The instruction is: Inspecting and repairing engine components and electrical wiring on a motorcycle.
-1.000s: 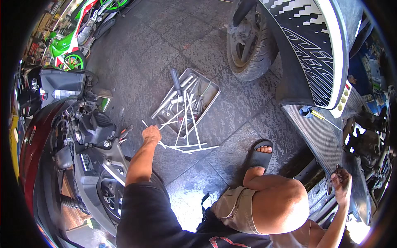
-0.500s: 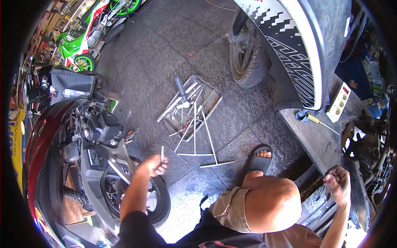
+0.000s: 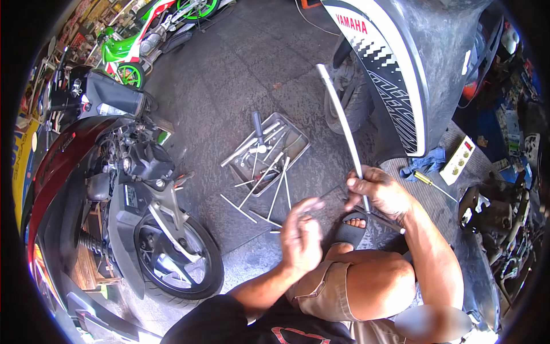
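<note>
Near the middle right, right hand (image 3: 378,192) is clenched around a long thin pale strip (image 3: 342,123), gripping it at its lower end; strip is slightly curved, smooth, rises up and far-left from the fist, crossing in front of the rear wheel (image 3: 344,86) of a dark scooter (image 3: 424,69). Left hand (image 3: 301,235) is released, fingers loosely spread, holding nothing, just left of the right hand, above the bent bare knee (image 3: 372,281).

On the floor (image 3: 229,86), paved with grey stone tiles, one shallow rectangular metal tray (image 3: 295,137) sits beyond the hands. Tray holds a jumble of thin metal rods and tools, count unclear, plus one dark-handled tool (image 3: 257,126). Several loose rods (image 3: 252,198) spill out onto the floor near the tray, roughly five or six, straight, shiny.

Left side: one red and black scooter (image 3: 114,189), panels off, front wheel (image 3: 177,252) with black rubber tyre nearest. Far left: one green motorcycle (image 3: 137,40).

Right of the hand: one blue rag (image 3: 427,160), one yellow-handled screwdriver (image 3: 429,182), one pale rectangular box (image 3: 458,160). One dark sandal (image 3: 349,229) below the hands.
</note>
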A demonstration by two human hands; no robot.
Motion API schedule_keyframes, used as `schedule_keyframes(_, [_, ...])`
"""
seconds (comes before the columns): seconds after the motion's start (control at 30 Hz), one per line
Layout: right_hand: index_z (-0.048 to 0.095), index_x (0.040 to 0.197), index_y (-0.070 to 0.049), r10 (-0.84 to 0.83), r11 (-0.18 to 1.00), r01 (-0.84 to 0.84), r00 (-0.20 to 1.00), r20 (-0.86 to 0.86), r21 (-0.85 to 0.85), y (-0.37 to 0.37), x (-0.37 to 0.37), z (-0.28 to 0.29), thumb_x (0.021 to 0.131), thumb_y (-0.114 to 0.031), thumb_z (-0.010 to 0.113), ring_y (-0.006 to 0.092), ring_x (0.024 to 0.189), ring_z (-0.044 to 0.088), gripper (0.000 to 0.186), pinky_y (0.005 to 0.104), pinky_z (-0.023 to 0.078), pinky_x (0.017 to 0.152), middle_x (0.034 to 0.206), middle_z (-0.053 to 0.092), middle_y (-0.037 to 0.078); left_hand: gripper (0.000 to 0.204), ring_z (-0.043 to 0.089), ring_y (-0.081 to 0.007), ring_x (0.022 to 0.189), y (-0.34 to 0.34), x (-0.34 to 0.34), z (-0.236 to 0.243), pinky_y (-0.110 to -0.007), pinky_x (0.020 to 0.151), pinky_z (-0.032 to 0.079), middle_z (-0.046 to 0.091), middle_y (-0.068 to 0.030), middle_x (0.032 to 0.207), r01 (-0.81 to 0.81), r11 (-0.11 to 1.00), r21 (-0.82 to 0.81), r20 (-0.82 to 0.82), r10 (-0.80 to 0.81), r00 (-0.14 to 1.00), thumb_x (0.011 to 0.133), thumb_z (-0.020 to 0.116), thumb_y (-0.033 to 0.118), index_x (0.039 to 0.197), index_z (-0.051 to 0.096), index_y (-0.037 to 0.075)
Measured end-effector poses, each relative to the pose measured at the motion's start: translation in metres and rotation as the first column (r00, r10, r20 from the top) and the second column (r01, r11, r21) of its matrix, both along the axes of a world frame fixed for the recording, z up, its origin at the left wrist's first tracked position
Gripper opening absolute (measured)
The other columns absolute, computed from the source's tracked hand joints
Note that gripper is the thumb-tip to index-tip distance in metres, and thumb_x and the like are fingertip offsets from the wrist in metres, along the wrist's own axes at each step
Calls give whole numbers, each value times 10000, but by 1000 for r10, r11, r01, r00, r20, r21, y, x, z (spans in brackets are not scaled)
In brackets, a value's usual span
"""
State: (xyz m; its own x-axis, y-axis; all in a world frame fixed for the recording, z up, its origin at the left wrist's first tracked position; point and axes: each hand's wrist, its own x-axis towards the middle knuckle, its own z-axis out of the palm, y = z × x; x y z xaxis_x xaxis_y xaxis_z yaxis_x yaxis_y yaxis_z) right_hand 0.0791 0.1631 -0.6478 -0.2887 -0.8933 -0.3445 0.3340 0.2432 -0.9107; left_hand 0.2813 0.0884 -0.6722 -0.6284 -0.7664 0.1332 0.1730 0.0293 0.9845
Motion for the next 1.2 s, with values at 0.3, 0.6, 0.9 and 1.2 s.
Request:
schedule_keyframes(0.3, [549, 966, -75, -75, 944, 35, 991, 109, 329, 20, -13, -10, 896, -152, 579, 59, 506, 389, 108, 221, 333, 420, 663, 409, -41, 1230, 336, -449, 1326, -93, 46, -272, -585, 1110, 240, 306, -315, 1450, 182, 866, -465, 879, 476, -21, 673, 748, 631, 1507, 140, -38])
schedule_keyframes(0.6, [588, 1014, -54, -128, 889, 101, 991, 31, 447, 36, -1, -17, 892, -176, 602, 81, 533, 436, 174, 232, 370, 434, 694, 459, -19, 465, 678, -427, 916, -114, 76, -299, -501, 843, 535, 680, -228, 1013, 291, 908, -302, 953, 288, 91, 817, 639, 248, 1186, 468, 22])
schedule_keyframes(0.9, [583, 991, 0, 18, 769, 114, 980, -200, 629, 90, -29, -5, 875, -208, 613, 120, 500, 494, 240, 305, 439, 453, 627, 505, 12, 258, 657, -349, 660, -218, 52, -253, -481, 615, 498, 666, -174, 731, 236, 799, -553, 819, 468, 333, 840, 606, 201, 997, 648, 0])
schedule_keyframes(1.2, [667, 842, 72, -135, 937, 292, 811, -569, 194, 119, -16, 53, 912, -718, 405, 308, 685, 663, 835, 426, 522, 652, 753, 661, 176, 260, 640, -404, 1014, -314, 25, -280, -506, 860, 506, 654, -262, 1068, 293, 805, -515, 855, 506, 111, 837, 630, 95, 1078, 631, -3])
